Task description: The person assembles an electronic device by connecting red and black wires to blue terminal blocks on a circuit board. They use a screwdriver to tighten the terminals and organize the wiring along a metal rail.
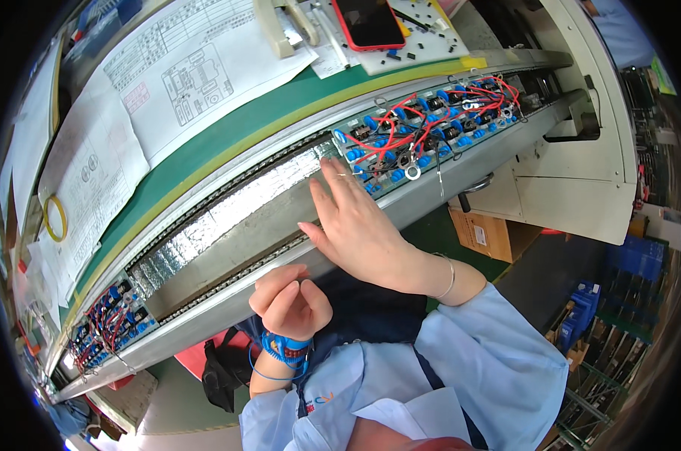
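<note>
A long circuit board panel (430, 124) lies on the conveyor rails to the right, crowded with blue and black components, red and black wires and ring terminals. At its left end my right hand (359, 229) reaches over the rail, fingers stretched out and fingertips at the panel's edge. No grip shows there. My left hand (291, 302) is held just in front of the near rail, fingers curled in and nothing visible in them. Around that wrist is a blue wrist strap (286, 349) with a coiled cord. A second wired board (113, 323) sits at the conveyor's far left.
The conveyor (235, 199) runs diagonally between chain rails, with a shiny foil strip along it. Behind it are paper drawings (197, 83), a yellow tape ring (55, 218), a red-cased phone (368, 22) and small black parts. A machine housing (573, 188) and a cardboard box (498, 234) stand right.
</note>
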Action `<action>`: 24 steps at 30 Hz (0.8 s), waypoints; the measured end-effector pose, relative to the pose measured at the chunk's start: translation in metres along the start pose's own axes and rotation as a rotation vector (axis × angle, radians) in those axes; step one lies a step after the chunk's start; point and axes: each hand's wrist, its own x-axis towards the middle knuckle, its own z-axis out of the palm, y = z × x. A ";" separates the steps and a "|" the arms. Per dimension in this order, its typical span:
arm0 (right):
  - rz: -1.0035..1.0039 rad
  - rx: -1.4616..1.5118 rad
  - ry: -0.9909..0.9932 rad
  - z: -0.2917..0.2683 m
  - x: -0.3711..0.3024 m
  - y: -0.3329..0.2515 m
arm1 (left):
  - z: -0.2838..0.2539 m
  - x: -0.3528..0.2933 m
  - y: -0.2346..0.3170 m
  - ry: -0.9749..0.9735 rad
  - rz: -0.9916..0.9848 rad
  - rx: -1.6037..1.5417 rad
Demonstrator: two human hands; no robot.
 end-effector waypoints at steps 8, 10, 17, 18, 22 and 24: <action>0.084 -0.103 0.080 -0.014 -0.005 0.030 | 0.006 -0.005 -0.003 0.117 -0.029 -0.041; 0.103 -0.141 0.125 -0.014 -0.007 0.041 | 0.001 -0.004 -0.001 0.033 -0.029 0.007; 0.198 -0.164 0.198 -0.026 -0.009 0.072 | 0.002 -0.005 0.000 0.039 -0.043 0.036; 0.222 -0.161 0.198 -0.028 -0.009 0.076 | 0.002 -0.005 0.001 0.042 -0.047 0.030; 0.248 -0.163 0.202 -0.033 -0.010 0.088 | 0.004 -0.003 0.002 0.041 -0.048 0.044; 0.269 -0.190 0.197 -0.034 -0.011 0.093 | 0.003 -0.003 0.001 0.043 -0.043 0.052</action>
